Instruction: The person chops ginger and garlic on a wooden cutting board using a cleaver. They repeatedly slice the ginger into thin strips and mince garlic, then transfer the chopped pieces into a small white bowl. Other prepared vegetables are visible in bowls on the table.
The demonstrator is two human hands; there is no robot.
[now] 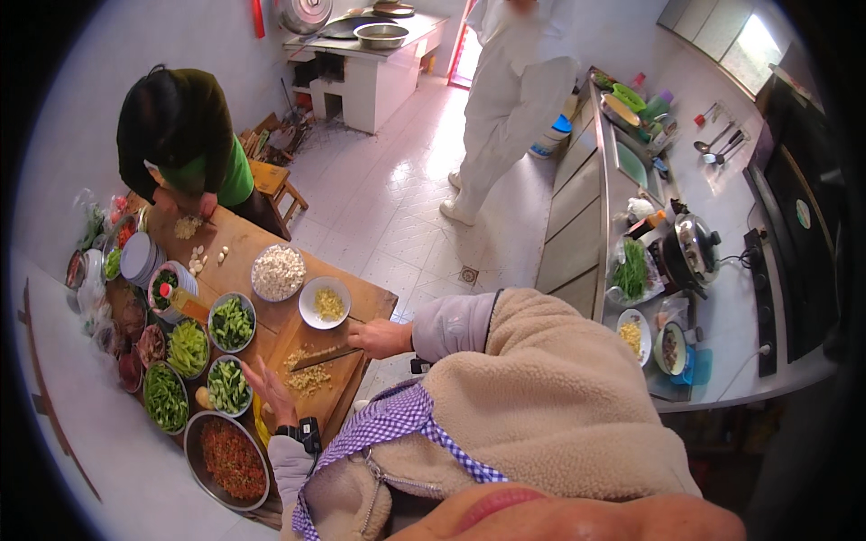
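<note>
My right hand [379,337] is closed round the handle of a kitchen knife [325,357], whose blade lies over chopped pale pieces, perhaps garlic [310,380], on a wooden cutting board [281,348]. My left hand [272,391] is raised at the board's left side with fingers apart, holding nothing, beside a bowl of cut green vegetable [229,385]. Just beyond the knife stands a white bowl [325,302] with chopped yellowish pieces in it. A bowl of white cubes [278,272] is farther back on the wooden table [237,233].
Bowls of greens and a metal bowl of chopped red pepper [226,460] line the table's left. A person in a green apron [193,149] works at its far end near a wooden stool [270,177]. Another person [504,101] stands on the tiled floor. A counter [592,223] runs along the right.
</note>
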